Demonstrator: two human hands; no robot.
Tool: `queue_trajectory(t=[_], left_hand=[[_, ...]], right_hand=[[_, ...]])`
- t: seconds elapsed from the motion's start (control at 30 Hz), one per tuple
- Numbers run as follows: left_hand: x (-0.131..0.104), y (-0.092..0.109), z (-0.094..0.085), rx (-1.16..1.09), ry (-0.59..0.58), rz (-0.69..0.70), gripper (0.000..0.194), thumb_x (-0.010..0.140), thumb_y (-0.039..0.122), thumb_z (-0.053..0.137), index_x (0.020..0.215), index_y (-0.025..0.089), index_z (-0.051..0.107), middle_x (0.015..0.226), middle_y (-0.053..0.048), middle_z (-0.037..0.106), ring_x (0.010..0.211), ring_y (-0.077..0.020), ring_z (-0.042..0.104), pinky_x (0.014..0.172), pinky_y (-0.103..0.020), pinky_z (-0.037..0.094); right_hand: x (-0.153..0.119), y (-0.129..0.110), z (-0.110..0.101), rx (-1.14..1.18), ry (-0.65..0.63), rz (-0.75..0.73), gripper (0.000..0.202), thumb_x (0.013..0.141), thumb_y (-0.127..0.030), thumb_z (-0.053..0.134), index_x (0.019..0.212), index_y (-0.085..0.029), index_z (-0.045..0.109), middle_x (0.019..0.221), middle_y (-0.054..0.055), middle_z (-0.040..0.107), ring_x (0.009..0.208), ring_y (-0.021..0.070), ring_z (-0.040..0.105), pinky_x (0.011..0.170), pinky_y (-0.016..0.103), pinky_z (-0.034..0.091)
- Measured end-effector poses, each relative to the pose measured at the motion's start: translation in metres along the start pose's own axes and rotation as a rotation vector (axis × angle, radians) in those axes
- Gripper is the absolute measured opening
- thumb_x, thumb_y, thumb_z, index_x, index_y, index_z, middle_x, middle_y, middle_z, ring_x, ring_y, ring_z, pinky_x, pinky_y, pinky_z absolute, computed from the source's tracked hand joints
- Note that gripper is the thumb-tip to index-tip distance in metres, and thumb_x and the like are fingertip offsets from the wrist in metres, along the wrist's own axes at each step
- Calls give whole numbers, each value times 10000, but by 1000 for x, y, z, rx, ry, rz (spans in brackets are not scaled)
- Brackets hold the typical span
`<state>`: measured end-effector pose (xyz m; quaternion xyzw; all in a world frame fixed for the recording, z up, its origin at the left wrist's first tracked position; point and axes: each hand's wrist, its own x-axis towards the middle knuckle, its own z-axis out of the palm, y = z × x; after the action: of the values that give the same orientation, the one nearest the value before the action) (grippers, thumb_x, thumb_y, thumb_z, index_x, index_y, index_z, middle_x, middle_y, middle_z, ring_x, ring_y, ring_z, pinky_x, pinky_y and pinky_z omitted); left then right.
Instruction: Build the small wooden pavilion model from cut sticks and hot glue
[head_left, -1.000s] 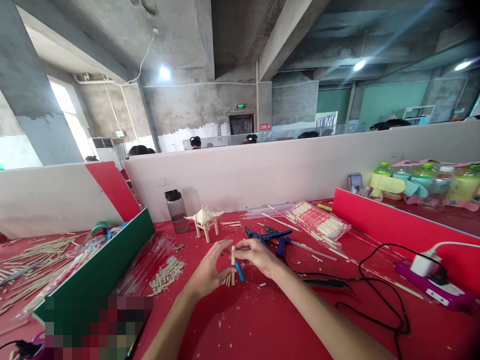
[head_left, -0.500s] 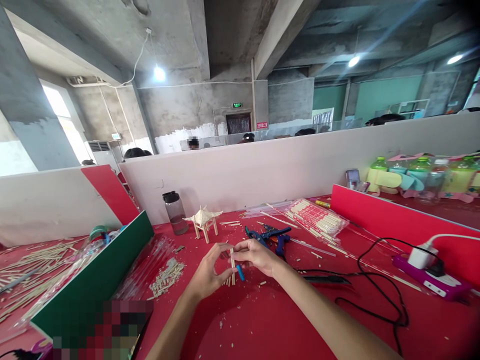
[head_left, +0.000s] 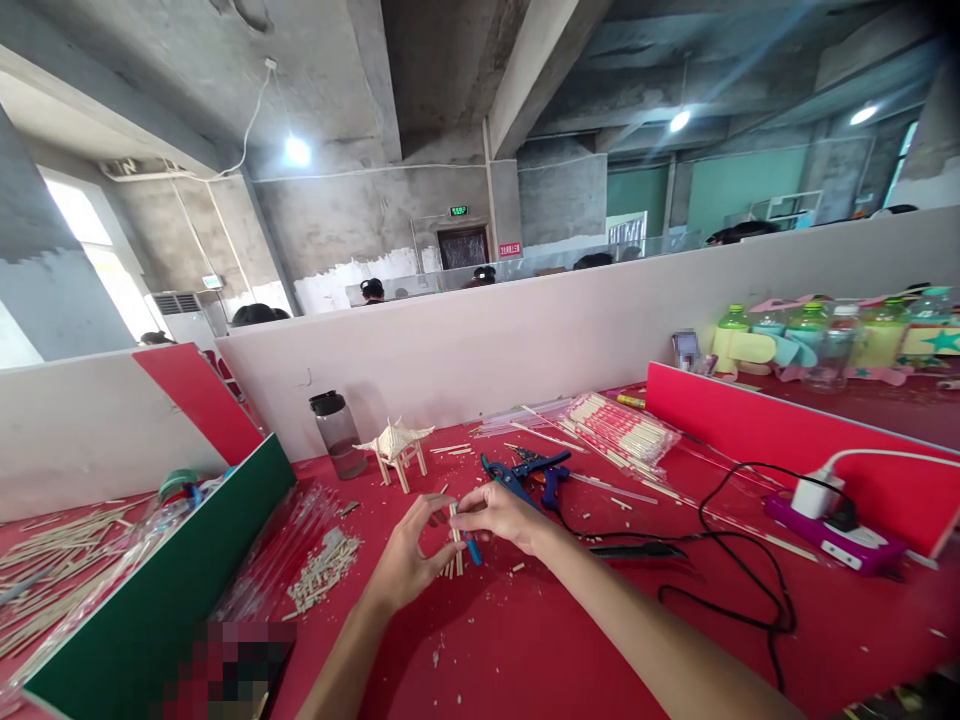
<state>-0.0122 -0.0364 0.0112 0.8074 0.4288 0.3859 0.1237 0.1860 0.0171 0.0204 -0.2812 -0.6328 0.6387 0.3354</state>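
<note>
My right hand [head_left: 496,515] pinches the top of short pale wooden sticks [head_left: 457,536], which stand upright over the red table. My left hand [head_left: 414,548] curves around the same sticks from the other side, its thumb and fingertips closed against them. Just right of the sticks is a small blue cylindrical piece [head_left: 473,551]; I cannot tell whether it is held or lies on the table. Behind my hands stands a small stick-built pavilion [head_left: 395,446] with a pointed roof and thin legs.
Blue cutting pliers [head_left: 517,482] and a blue glue gun [head_left: 553,487] lie beyond my right hand. A bundle of sticks [head_left: 622,428] is farther back. Cut pieces [head_left: 330,570] lie left, near a bottle [head_left: 337,435] and a green divider [head_left: 187,570]. Black cable [head_left: 784,600] loops right.
The camera view has turned slightly to the right, so everything appears shifted left. My hands keep nearly the same hold on the sticks.
</note>
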Motion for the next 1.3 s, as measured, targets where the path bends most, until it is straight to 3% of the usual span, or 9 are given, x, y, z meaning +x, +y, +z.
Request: queue_trajectory(t=[0.17, 0.3, 0.47, 0.53, 0.63, 0.8, 1.03, 1.17, 1.3], left_hand=[[1, -2, 0, 19, -7, -6, 409, 865, 367, 690, 1229, 245, 551, 1178, -79, 615, 971, -208, 611, 890, -357, 513], [2, -7, 0, 39, 20, -27, 426, 856, 377, 697, 1232, 244, 548, 1182, -76, 622, 952, -206, 618, 878, -352, 520], [3, -14, 0, 88, 67, -59, 415, 858, 408, 687, 1207, 230, 551, 1139, -68, 630, 927, -200, 619, 866, -352, 527], [4, -17, 0, 109, 69, -68, 399, 866, 401, 673, 1205, 229, 550, 1114, -61, 631, 920, -196, 620, 858, -345, 529], [7, -21, 1, 140, 73, -71, 385, 871, 384, 656, 1209, 233, 551, 1117, -55, 631, 915, -190, 627, 853, -334, 531], [11, -26, 3, 190, 103, -70, 387, 869, 387, 641, 1214, 231, 563, 1099, -50, 643, 912, -194, 645, 856, -326, 534], [12, -29, 3, 228, 92, -71, 398, 895, 428, 603, 1233, 231, 534, 1128, -69, 626, 951, -215, 645, 872, -351, 529], [12, -31, 3, 236, 100, -83, 389, 894, 432, 606, 1224, 236, 538, 1109, -61, 631, 946, -213, 647, 877, -353, 527], [12, -30, 1, 238, 130, -71, 385, 876, 429, 623, 1200, 231, 558, 1083, -61, 640, 918, -216, 651, 844, -348, 531]], right_hand=[[2, 1, 2, -30, -18, -9, 432, 615, -531, 840, 744, -134, 730, 630, 4, 646, 549, 99, 491, 487, 222, 325], [7, 0, -10, -129, 10, -31, 422, 724, -544, 760, 875, -152, 725, 672, 10, 673, 551, 110, 520, 501, 222, 356], [-2, -16, -57, -607, 318, -169, 203, 887, -359, 593, 921, -173, 666, 818, 53, 742, 726, 162, 655, 662, 250, 430], [-11, -22, -81, -932, 517, -78, 147, 893, -301, 568, 894, -193, 668, 830, 41, 739, 725, 167, 655, 646, 251, 397], [-25, -24, -110, -1181, 586, 111, 136, 895, -252, 551, 905, -211, 680, 900, 43, 744, 793, 178, 663, 625, 248, 364], [-33, -19, -122, -1221, 497, 246, 237, 843, -392, 652, 715, -198, 694, 742, 49, 727, 702, 190, 661, 596, 255, 356], [-27, -20, -113, -1309, 518, 349, 289, 871, -443, 599, 793, -194, 726, 819, 95, 751, 787, 230, 701, 631, 269, 412], [-26, -9, -122, -1197, 428, 518, 444, 828, -533, 618, 562, -181, 671, 529, 94, 671, 570, 217, 669, 590, 287, 443], [-19, 2, -125, -1034, 455, 569, 401, 786, -435, 646, 473, -186, 620, 505, 96, 670, 534, 212, 654, 570, 294, 467]])
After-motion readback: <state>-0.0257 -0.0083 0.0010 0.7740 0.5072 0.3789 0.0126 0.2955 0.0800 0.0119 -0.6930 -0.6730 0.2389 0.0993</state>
